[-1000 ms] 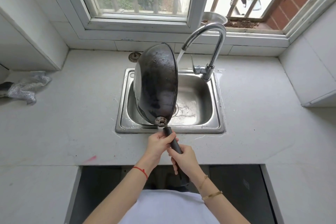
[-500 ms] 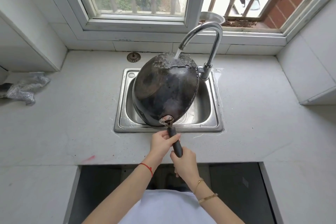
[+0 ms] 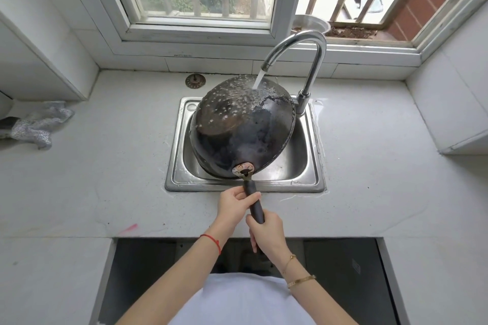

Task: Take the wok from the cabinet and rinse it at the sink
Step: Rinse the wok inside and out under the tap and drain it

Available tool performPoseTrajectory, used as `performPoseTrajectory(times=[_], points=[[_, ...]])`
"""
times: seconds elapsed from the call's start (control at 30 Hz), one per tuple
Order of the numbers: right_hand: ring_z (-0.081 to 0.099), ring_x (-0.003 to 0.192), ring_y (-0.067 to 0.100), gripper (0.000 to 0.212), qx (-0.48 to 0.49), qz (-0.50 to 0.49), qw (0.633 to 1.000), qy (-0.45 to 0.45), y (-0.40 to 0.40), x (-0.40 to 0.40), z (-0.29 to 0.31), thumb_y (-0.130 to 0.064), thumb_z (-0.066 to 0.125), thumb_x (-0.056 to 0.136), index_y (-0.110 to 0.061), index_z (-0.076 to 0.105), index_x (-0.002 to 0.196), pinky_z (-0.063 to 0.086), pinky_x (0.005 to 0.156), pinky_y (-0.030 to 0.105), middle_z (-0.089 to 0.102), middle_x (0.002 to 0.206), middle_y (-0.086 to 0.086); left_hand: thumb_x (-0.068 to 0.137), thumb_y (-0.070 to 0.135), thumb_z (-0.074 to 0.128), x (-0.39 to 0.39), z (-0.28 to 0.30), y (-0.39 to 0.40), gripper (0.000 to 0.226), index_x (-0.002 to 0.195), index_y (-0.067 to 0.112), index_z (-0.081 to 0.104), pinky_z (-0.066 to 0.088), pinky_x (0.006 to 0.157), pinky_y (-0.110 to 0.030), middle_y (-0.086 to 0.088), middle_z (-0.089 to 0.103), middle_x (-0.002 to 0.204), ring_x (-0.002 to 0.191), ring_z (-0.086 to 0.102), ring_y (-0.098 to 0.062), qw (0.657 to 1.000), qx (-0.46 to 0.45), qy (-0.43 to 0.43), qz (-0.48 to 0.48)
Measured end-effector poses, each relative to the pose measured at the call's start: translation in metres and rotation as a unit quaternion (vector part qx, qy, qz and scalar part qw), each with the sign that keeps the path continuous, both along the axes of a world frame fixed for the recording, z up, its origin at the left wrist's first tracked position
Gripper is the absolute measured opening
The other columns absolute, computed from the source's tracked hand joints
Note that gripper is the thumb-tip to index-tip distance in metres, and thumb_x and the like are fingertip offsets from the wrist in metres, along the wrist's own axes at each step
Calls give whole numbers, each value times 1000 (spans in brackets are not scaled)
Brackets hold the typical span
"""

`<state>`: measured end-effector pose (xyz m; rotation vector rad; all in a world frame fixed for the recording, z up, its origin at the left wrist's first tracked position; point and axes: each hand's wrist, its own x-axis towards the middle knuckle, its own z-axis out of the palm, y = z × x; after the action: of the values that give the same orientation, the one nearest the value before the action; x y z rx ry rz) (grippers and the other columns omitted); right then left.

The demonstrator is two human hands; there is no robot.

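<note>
1. The wok (image 3: 241,126) is held over the steel sink (image 3: 313,145), turned bottom-up so that its blackened underside faces the camera.
2. The left hand (image 3: 233,204) grips the upper part of the dark wok handle (image 3: 254,203), fingers curled round it.
3. The right hand (image 3: 266,229) grips the lower end of the same handle, just below the left hand.
4. Water (image 3: 258,78) runs from the curved faucet (image 3: 303,60) onto the far side of the wok; droplets bead there.
5. The sink is set near the back edge of the desk (image 3: 105,171).
6. A crumpled grey cloth (image 3: 39,124) lies at the desk's left edge.
7. A round strainer plug (image 3: 195,80) lies by the back edge, left of the faucet.
</note>
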<state>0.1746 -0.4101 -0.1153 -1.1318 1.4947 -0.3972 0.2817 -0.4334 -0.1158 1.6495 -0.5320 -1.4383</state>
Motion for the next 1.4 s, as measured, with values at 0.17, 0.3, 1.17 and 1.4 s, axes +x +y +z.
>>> performPoseTrajectory(times=[0.17, 0.3, 1.17, 1.4], points=[[53, 37, 16, 18, 2, 3, 1000, -4, -7, 1, -2, -18, 57, 96, -7, 60, 81, 50, 41, 25, 58, 55, 9, 80, 16, 78, 2, 0, -5, 22, 98, 20, 66, 57, 89, -31, -1, 73, 100, 99, 69, -17, 1000, -2, 3, 1], [53, 37, 19, 20, -4, 3, 1000, 0, -13, 3, -3, -19, 57, 95, -7, 60, 79, 49, 41, 27, 59, 55, 10, 82, 16, 77, 3, 0, -8, 22, 101, 19, 66, 56, 84, -25, 0, 73, 101, 100, 69, -15, 1000, -14, 21, 13], [55, 36, 20, 38, -47, -5, 999, 0, -21, 21, 2, -31, 58, 96, 0, 62, 75, 47, 40, 33, 57, 51, 12, 86, 11, 72, 11, 0, -10, 14, 99, 8, 70, 57, 85, -32, -6, 77, 86, 88, 74, -21, 995, -10, 90, 36], [55, 36, 19, 35, -45, -8, 999, -5, -18, 23, 0, -30, 58, 97, 0, 63, 80, 47, 40, 31, 57, 52, 11, 86, 11, 72, 14, -1, -9, 12, 97, 10, 70, 57, 90, -35, -7, 76, 89, 84, 74, -16, 996, -10, 89, 27]])
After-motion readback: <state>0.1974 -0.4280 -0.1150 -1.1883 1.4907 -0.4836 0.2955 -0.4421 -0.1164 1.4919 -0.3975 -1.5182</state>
